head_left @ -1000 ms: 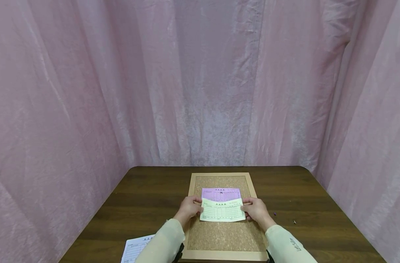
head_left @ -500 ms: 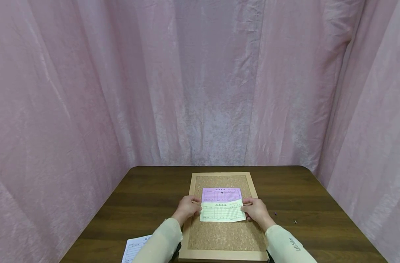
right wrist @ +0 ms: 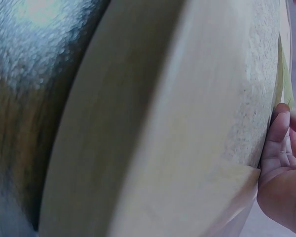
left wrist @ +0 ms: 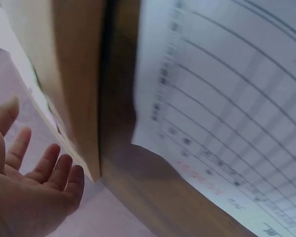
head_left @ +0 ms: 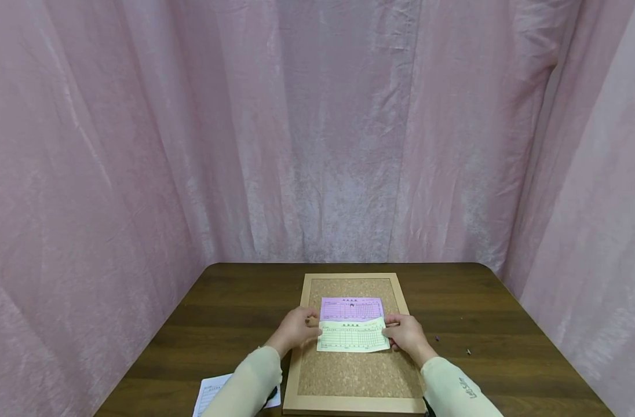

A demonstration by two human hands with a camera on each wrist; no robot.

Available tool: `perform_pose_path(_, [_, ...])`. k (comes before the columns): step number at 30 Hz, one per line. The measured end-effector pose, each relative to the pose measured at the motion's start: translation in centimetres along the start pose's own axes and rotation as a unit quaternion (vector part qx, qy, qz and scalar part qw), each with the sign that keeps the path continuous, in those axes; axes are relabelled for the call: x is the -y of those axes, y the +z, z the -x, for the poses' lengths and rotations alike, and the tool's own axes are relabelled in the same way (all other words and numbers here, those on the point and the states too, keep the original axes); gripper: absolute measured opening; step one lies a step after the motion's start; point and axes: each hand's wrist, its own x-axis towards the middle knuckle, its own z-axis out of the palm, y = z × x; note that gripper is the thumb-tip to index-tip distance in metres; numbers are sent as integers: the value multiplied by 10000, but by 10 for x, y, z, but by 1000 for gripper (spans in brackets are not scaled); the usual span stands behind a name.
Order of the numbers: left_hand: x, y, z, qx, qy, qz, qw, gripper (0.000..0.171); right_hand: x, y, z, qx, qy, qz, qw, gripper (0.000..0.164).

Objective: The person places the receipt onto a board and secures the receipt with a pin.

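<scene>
A light green printed form (head_left: 353, 337) lies over the middle of a wood-framed corkboard (head_left: 359, 376). Its top edge meets the lower edge of a purple form (head_left: 338, 311), which has a small dark pin (head_left: 351, 305) near its top. My right hand (head_left: 407, 335) pinches the green form's right edge; in the right wrist view that hand (right wrist: 286, 173) has thumb and finger together on the paper. Beside the green form's left edge is my left hand (head_left: 295, 329). In the left wrist view this hand (left wrist: 34, 192) shows loosely bent fingers with the thumb apart, holding nothing.
A white printed form (head_left: 209, 392) lies on the dark wooden table (head_left: 234, 313), left of the board and partly under the left sleeve. Two small pins, one purple (head_left: 437, 338) and one pale (head_left: 469, 351), lie to the right. Pink curtains (head_left: 317, 145) surround the table.
The green form has flattened onto the board, its top edge dropping to uncover more of the purple form. My left hand has drawn slightly left, off the green form's edge. My right hand stays put.
</scene>
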Motion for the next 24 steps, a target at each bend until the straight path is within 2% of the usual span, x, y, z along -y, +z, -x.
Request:
perform_pose_path(7, [8,5,4,275,275,-729,9966,48,-2,0,1,-15,-145,5,9999,27])
perform_pose_path(14, [12,8,10,468,69,-739,9961,66,-1,0,0,-2,-107,44,9999,27])
perform_pose_path(24, [11,11,14,558,174,-1026,9930,61,-2,-1,1,-28,-154,126,9998,29])
